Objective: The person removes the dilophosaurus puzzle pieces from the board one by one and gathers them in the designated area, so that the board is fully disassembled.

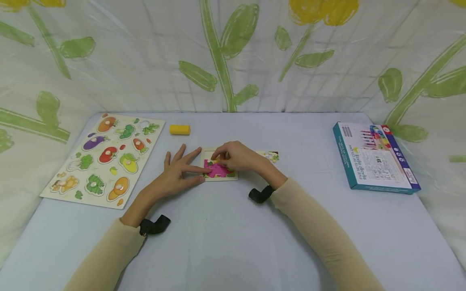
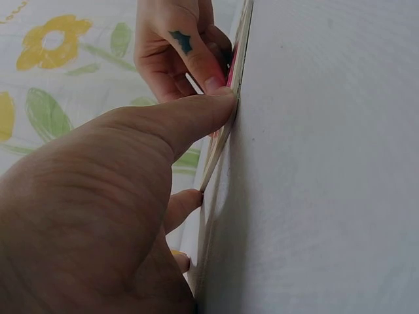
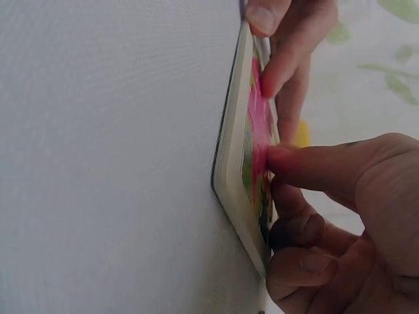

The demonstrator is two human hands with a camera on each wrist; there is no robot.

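Observation:
A small wooden jigsaw puzzle [image 1: 218, 175] with a pink picture lies flat in a pale frame at the middle of the table. My left hand [image 1: 178, 173] spreads its fingers at the left side; thumb and index finger rest on the frame's edge and the pink surface. Over the puzzle's upper right, my right hand [image 1: 236, 157] has curled fingers, and its thumb [image 3: 308, 163] touches the pink picture. It seems to pinch a puzzle piece, mostly hidden by the fingers. A loose puzzle piece [image 1: 272, 155] lies on the table beyond the right wrist.
A vegetable peg board [image 1: 116, 169] lies to the left. A yellow cylinder [image 1: 180, 129] lies behind the left hand. The box of beads [image 1: 376, 157] lies at the right. A flower-patterned curtain [image 1: 145, 60] hangs along the table's back edge.

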